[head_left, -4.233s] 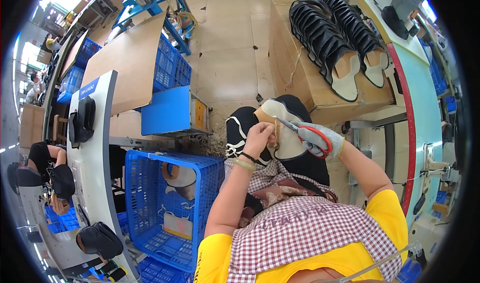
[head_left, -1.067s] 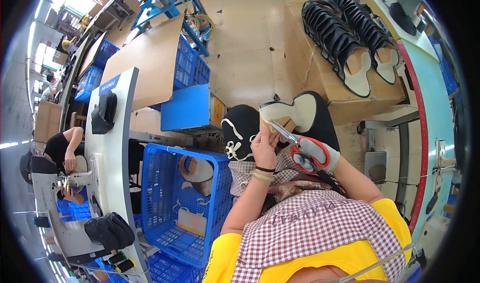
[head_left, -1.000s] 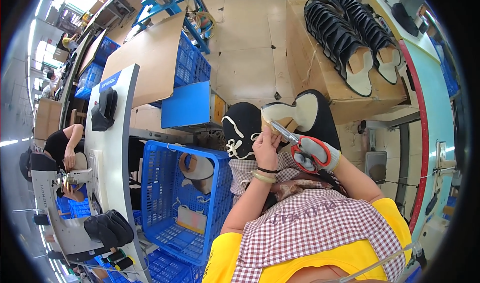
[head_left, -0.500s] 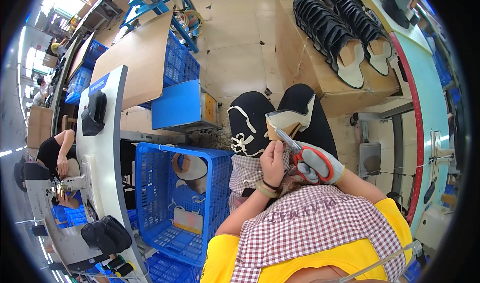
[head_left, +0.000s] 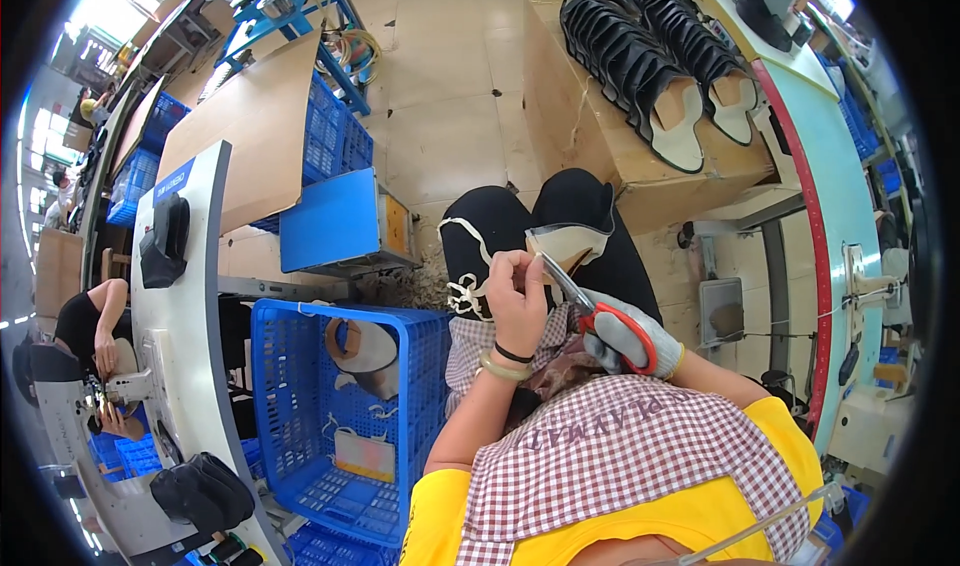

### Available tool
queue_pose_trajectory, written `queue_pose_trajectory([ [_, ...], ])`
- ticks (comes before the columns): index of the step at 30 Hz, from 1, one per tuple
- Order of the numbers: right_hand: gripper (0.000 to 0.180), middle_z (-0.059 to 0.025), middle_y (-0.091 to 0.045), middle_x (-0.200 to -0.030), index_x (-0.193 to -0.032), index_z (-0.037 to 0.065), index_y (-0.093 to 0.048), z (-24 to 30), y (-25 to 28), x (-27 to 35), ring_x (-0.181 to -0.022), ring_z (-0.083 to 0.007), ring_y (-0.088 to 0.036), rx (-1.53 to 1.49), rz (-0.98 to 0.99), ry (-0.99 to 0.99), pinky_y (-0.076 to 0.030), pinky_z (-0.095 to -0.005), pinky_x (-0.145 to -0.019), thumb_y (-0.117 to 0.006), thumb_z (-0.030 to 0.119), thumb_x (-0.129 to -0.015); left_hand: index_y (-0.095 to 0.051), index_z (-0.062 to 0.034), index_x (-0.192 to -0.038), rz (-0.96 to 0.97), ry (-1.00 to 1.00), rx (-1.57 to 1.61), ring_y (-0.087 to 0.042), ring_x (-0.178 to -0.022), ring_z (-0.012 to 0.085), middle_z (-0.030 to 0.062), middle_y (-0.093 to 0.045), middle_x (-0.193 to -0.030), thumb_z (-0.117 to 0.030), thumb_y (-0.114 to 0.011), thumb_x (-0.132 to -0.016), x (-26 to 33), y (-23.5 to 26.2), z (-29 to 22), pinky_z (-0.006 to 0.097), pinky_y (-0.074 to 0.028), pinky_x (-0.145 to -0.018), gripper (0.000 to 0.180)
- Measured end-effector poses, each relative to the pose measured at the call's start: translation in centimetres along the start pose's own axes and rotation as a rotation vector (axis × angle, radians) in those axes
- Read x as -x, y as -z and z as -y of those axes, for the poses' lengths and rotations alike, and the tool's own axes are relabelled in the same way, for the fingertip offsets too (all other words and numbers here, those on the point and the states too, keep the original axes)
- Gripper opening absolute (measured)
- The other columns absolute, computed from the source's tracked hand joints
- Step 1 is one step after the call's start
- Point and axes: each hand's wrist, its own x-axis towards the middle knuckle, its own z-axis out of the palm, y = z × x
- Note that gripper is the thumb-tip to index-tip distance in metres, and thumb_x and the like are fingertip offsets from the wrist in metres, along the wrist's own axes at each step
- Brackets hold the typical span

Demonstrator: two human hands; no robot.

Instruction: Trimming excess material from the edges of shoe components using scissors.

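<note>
A shoe upper (head_left: pixel 572 244), pale lining showing and a dark outer side, lies over my black-clad knees. My left hand (head_left: pixel 515 294) is closed in a pinch at its near edge, thumb and fingertips together. In my right hand (head_left: pixel 632 334), which wears a grey glove, is a pair of scissors (head_left: pixel 570 284) with red handles. Their metal blades point up and left, the tips beside my left fingertips at the upper's edge. Whether the blades are parted is hard to make out. A white cord (head_left: pixel 466 291) hangs over my left thigh.
At my left stands a blue plastic crate (head_left: pixel 400 318) holding a few shoe pieces. Dark shoe uppers sit in two rows (head_left: pixel 625 61) on a cardboard box (head_left: pixel 560 96) ahead right. A co-worker's arm (head_left: pixel 105 326) is at a sewing machine, far left. A teal-topped bench (head_left: pixel 815 166) flanks my right.
My left hand has turned and risen slightly, its fingers more bent at the upper's edge. The scissors and gloved hand have swung, exposing more blade. The whole view has shifted a little.
</note>
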Motion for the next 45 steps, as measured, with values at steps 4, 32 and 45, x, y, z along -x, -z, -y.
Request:
queue_pose_trajectory([
  [4,0.067,0.0009,-0.057,-0.078,-0.142,0.010,-0.034,0.2,0.2,0.8,-0.057,-0.0037,-0.051,-0.024,0.009,-0.023,-0.041,-0.0168,-0.050,-0.054,0.048,-0.091,-0.053,-0.0012,-0.087,-0.009,-0.007,0.044,-0.047,-0.065,0.0091,0.0033,-0.049,-0.081,-0.003,-0.058,-0.089,0.6,-0.4,0.2,0.022,-0.040,-0.057,0.006],
  [32,0.061,0.0004,-0.054,-0.074,-0.140,0.009,-0.036,1.0,4.0,1.0,-0.054,-0.0060,-0.047,0.028,-0.072,0.268,-0.039,-0.0193,-0.047,-0.053,0.045,-0.093,-0.057,0.0013,-0.113,0.262,-0.422,-0.377,-0.061,-0.093,0.0204,0.0131,-0.060,-0.109,0.001,-0.062,-0.080,-7.8,2.8,0.2,0.029,-0.048,-0.085,0.033],
  [45,0.058,-0.0111,-0.062,-0.091,-0.139,0.005,-0.032,1.9,12.6,0.7,-0.073,-0.0152,-0.062,-0.146,-0.143,0.702,-0.049,-0.0290,-0.063,-0.057,0.018,-0.088,-0.057,0.0008,-0.115,1.205,0.363,0.620,-0.064,-0.081,0.0224,0.0143,-0.065,-0.095,-0.010,-0.062,-0.087,-6.7,-3.0,-4.9,0.035,-0.054,-0.070,0.031],
])
